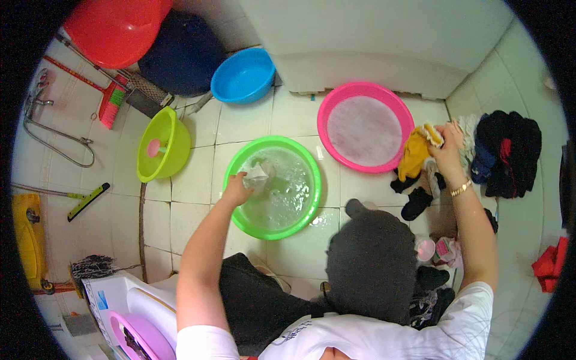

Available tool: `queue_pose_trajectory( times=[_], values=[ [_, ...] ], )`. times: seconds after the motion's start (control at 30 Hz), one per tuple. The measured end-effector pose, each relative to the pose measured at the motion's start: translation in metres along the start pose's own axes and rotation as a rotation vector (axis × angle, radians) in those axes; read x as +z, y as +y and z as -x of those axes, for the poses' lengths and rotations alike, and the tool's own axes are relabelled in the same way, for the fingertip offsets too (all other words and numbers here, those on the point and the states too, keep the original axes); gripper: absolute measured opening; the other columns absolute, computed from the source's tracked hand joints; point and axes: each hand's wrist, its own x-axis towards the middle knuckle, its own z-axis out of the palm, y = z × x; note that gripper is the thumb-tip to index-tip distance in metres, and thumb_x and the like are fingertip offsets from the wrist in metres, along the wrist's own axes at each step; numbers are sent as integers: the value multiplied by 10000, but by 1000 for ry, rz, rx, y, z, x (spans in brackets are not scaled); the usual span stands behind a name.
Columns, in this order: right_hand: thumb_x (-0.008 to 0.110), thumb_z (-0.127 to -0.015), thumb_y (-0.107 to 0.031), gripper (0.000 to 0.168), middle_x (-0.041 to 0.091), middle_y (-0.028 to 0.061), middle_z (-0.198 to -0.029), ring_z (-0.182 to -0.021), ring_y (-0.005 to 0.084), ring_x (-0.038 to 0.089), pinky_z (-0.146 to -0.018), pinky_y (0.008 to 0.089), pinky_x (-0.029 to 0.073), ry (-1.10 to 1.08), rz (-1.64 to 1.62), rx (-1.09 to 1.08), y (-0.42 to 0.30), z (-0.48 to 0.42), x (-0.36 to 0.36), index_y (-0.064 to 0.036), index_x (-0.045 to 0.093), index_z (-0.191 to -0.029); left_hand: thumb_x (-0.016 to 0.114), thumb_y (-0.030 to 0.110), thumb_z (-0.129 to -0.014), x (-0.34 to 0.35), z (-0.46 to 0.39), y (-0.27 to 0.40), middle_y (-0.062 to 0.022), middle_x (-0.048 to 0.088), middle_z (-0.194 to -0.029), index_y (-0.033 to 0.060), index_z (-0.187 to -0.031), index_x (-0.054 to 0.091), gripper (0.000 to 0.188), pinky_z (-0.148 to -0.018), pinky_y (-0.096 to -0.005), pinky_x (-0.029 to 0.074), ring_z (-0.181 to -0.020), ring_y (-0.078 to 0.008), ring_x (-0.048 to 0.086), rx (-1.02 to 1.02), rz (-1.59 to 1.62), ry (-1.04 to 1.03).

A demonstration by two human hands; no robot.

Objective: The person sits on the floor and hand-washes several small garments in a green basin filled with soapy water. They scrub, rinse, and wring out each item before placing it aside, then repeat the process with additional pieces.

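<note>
A light-coloured wet cloth [257,176] is pinched by my left hand [237,189] at the left side of a green plastic basin [316,189] of cloudy water. On the right, my right hand [445,148] grips a yellow cloth garment [414,153] by its whitish frilled end. The garment hangs beside the rim of a pink basin [330,157] of foamy water. Black socks [416,203] and other small pieces lie on the floor under it. Dark folded clothes [517,153] are heaped beyond my right hand.
A blue basin [243,76] stands at the back, near a white appliance or panel [369,72]. A lime-green tub [173,153] holds a pink scoop. A broom [112,101] and a squeegee [88,201] are at the left wall. A pink cup [425,249] stands near my right forearm.
</note>
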Motion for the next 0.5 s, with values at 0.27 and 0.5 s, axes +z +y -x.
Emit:
queue_pose_trajectory(
  times=[0.27, 0.5],
  values=[
    [705, -672, -127, 677, 382, 218, -1185, -1139, 374, 390, -993, 432, 354, -78, 270, -299, -31, -83, 96, -79, 394, -1273, 784, 230, -647, 84, -37, 43, -275, 233, -1403, 129, -1335, 376, 807, -1035, -429, 349, -1247, -396, 361, -142, -90, 219],
    [672, -775, -130, 474, 440, 167, -1145, -1065, 275, 491, -857, 338, 473, -453, -286, -89, -61, -34, 209, -50, 460, -1192, 640, 86, -728, 140, -87, -56, -199, 581, -1106, 66, -1180, 495, 475, -732, -396, 508, -873, -296, 617, -337, 507, 68]
  ],
)
